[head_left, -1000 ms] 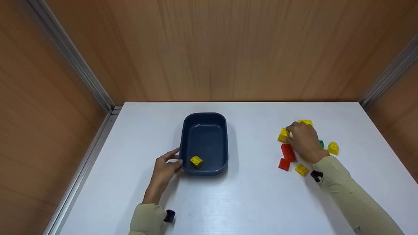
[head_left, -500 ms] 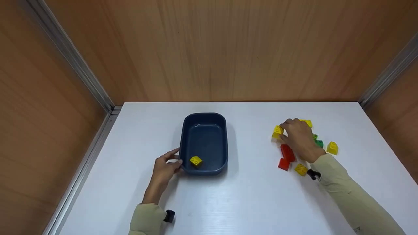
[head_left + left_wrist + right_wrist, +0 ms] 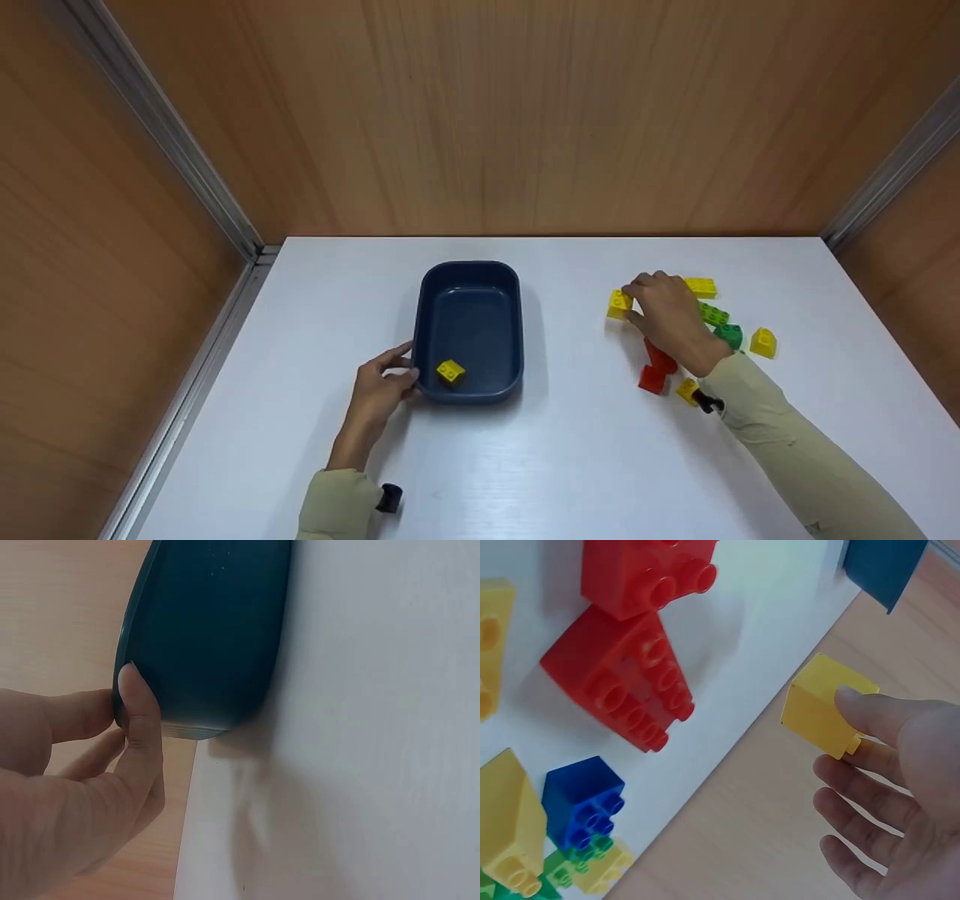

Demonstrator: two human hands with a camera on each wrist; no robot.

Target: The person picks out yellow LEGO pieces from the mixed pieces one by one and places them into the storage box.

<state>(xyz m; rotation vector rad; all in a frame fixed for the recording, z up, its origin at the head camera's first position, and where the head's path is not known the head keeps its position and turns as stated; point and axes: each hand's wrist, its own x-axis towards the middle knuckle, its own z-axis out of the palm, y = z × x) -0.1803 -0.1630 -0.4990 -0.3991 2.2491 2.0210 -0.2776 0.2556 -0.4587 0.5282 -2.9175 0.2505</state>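
Observation:
My left hand point(image 3: 379, 386) pinches the rim of a dark blue rectangular dish point(image 3: 474, 319) at its near left corner; the left wrist view shows the thumb on one side of the wall and fingers on the other. Inside the dish, near its front end, lies a yellow toy brick point(image 3: 451, 371). Off to the right, my right hand point(image 3: 664, 311) pinches another yellow toy brick point(image 3: 817, 709) between thumb and forefinger, its remaining fingers spread loosely. A shadow falls on the table beneath that hand. Two red bricks point(image 3: 622, 682) are partly hidden under the right hand in the head view.
Around the right hand lie a light green brick point(image 3: 712, 313), a dark green brick point(image 3: 728, 336), a blue brick point(image 3: 583, 799) and several yellow ones, including a sloped brick point(image 3: 763, 343). Wooden panels point(image 3: 480, 112) enclose the white table point(image 3: 570, 450) at the back and sides.
My right hand has moved left with the yellow brick, uncovering the green bricks behind it. The left hand and the dish have stayed in place.

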